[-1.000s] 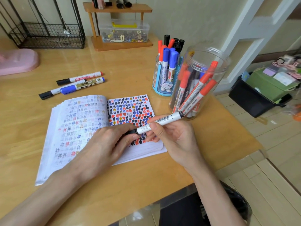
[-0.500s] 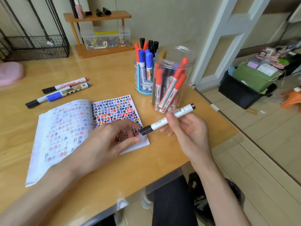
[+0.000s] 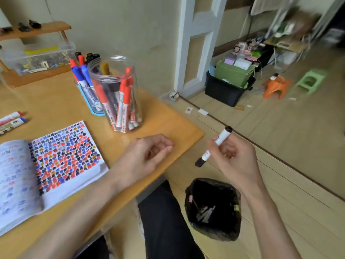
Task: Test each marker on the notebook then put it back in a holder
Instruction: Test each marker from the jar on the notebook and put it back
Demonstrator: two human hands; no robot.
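The marker has been carried right, off the notebook and past the desk edge; it is pinched in the right hand above a black-lined floor bin, so it is probably being discarded, not returned. The left hand has been withdrawn onto the desk, loosely curled and empty. In the bin, a few dark pieces are seen, unclear. The clear jar is filled mostly with red and black markers; the blue holder behind it with blue, red and black.

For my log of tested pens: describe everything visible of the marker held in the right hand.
The marker has a white, plastic-looking barrel with small dark print and black at both ends; the lower end looks like a cap. The right hand pinches its middle, holding it tilted, lower end toward the table, in the air past the table's corner. Nothing else touches it.
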